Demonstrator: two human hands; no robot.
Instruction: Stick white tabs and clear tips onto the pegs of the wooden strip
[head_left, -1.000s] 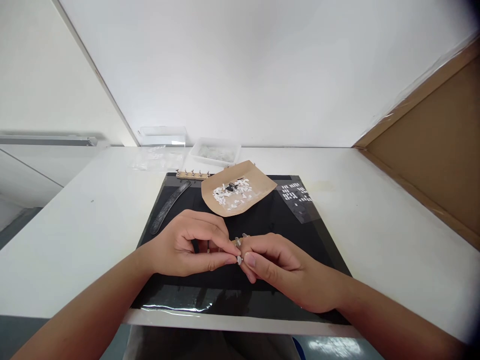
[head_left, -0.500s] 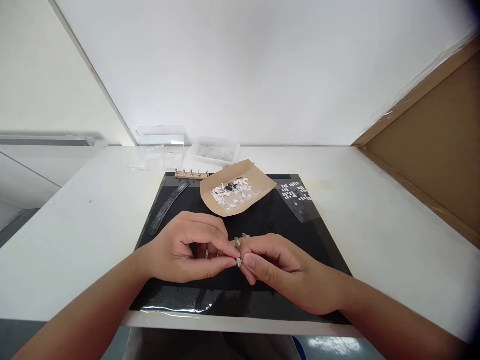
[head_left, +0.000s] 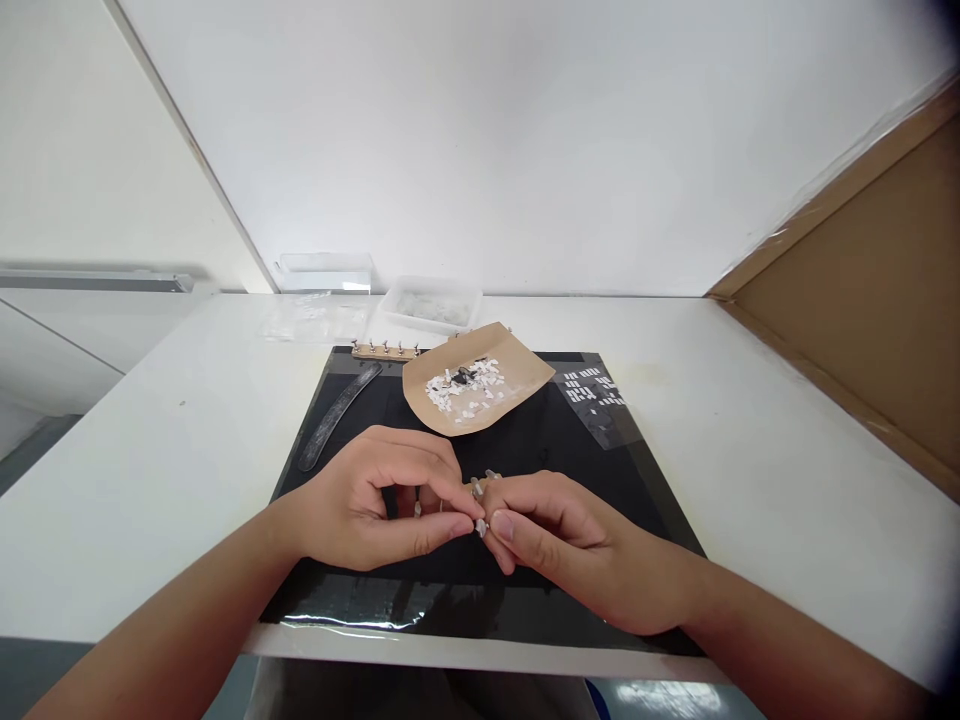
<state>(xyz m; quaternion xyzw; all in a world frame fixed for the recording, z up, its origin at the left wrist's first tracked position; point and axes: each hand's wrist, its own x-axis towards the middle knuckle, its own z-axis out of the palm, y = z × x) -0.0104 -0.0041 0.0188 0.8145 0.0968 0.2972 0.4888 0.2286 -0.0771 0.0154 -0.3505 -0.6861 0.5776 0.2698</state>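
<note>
My left hand (head_left: 401, 500) has its thumb and forefinger pinched at a small clear nail tip (head_left: 481, 527). My right hand (head_left: 559, 535) meets it there, thumb and forefinger closed at the nail tip's other side. More small clear tips (head_left: 476, 487) stick up just behind the fingertips, on what looks like a narrow strip mostly hidden by my fingers. Beyond the hands, a brown paper sheet (head_left: 525, 375) with curled edges holds white and black scraps (head_left: 465, 385). A dark curved nail file (head_left: 339, 418) lies to the left of it.
Both hands are above a black mat (head_left: 517, 445) on a white table (head_left: 750, 430). At its back edge lies a wooden strip with metal pegs (head_left: 386, 351). Behind stand a clear plastic box (head_left: 431, 305) and clear bags (head_left: 315, 315). A sheet with white tabs (head_left: 600, 405) lies right.
The whole view has shifted very slightly. My hands keep the same pinch, with the nail tip turned a little between the fingertips.
</note>
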